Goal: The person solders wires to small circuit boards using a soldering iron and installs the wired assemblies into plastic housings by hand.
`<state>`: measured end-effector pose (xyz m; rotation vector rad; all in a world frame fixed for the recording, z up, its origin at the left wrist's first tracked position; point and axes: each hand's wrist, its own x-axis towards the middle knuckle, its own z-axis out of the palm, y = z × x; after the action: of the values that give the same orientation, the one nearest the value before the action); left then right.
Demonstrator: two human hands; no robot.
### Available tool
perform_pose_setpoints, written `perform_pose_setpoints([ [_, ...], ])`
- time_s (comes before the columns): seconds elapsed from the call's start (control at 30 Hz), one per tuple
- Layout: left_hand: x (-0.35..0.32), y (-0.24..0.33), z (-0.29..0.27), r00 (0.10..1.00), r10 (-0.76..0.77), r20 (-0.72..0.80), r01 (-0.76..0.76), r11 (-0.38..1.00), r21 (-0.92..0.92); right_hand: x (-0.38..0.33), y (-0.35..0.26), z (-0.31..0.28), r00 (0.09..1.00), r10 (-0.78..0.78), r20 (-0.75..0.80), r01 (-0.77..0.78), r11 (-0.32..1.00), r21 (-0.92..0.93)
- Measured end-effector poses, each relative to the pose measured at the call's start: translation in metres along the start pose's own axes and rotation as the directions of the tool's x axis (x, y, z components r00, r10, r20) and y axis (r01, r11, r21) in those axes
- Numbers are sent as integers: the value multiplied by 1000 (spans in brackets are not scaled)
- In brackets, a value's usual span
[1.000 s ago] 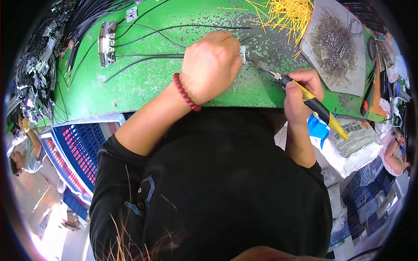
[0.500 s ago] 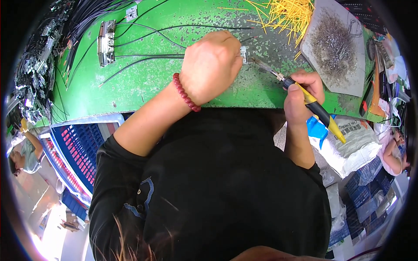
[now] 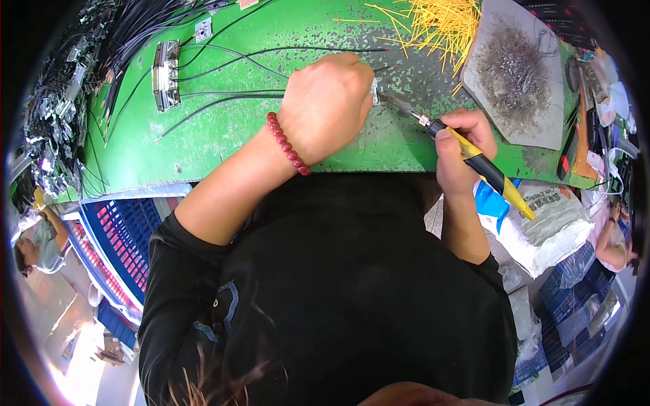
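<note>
My left hand [image 3: 328, 98] is curled closed, knuckles up, low over the green bench. Black wires [image 3: 233, 96] run in under it from the left, and its fingertips are hidden beneath the hand. A small white circuit board [image 3: 375, 93] peeks out just past its knuckles. My right hand [image 3: 464, 142] grips a yellow and black soldering iron [image 3: 484, 164] like a pen. The iron's tip [image 3: 393, 101] points left, very close to the board; whether they touch I cannot tell. Left of my hands stands a shiny metal-cased block [image 3: 166, 76] with black wires coming from it.
Thin yellow sticks of solder or wire [image 3: 440, 30] lie heaped at the back. A grey board [image 3: 514, 74] covered in dark solder residue sits at the right. Bundled black cables and metal parts [image 3: 57, 115] crowd the left edge. A blue crate [image 3: 122, 237] stands below the bench [image 3: 223, 149].
The soldering iron's tip has come slightly nearer the small board, my right hand shifting a little left. My left hand stays closed in the same place. The whole view has shifted slightly.
</note>
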<state>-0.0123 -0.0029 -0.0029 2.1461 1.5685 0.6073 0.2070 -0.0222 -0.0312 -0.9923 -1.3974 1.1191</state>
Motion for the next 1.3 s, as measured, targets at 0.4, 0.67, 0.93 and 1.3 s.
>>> perform_pose_setpoints([
  [0.4,5,1,-2,999,-2,46,0,999,37,-1,-3,2,997,-72,-12,70,994,-88],
  [0.67,6,4,-5,997,-23,70,19,999,47,-3,-2,-1,998,-6,-58,8,999,41],
  [0.93,7,3,-7,997,9,79,-12,999,45,-6,-2,4,984,14,-176,2,996,91],
  [1.3,7,-4,-24,981,191,41,-186,978,-95,32,-13,20,996,2,-95,-12,994,-110],
])
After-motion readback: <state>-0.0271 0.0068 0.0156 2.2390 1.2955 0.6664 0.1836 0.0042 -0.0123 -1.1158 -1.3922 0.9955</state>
